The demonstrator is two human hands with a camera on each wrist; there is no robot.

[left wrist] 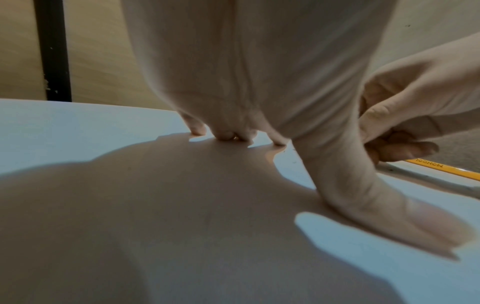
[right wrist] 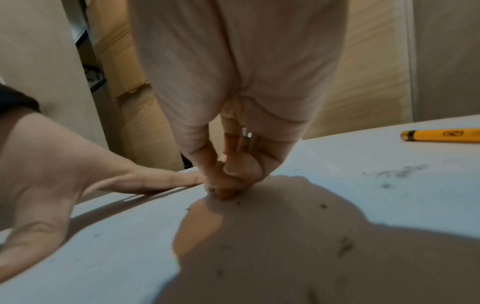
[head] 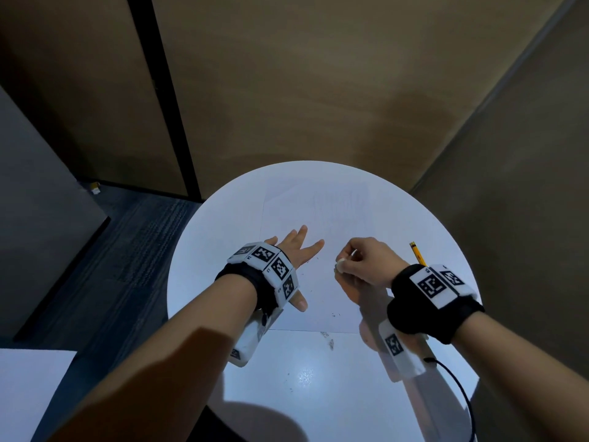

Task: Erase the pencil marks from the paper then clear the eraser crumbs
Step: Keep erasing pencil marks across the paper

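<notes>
Head view: a thin white paper (head: 318, 266) is pinned flat on the round glossy table (head: 197, 250) by the spread left hand (head: 294, 247). A small pale eraser (head: 339, 265) is pinched by the right hand (head: 366, 261) and pressed on the sheet. Faint marks remain farther up, so erasing seems unfinished.

Left wrist view: straight fingertips (left wrist: 197, 129) are pressed on smooth paper.

Right wrist view: dark crumbs (right wrist: 323, 206) are scattered, not yet cleared; a yellow pencil (right wrist: 441, 135) lies apart.
</notes>
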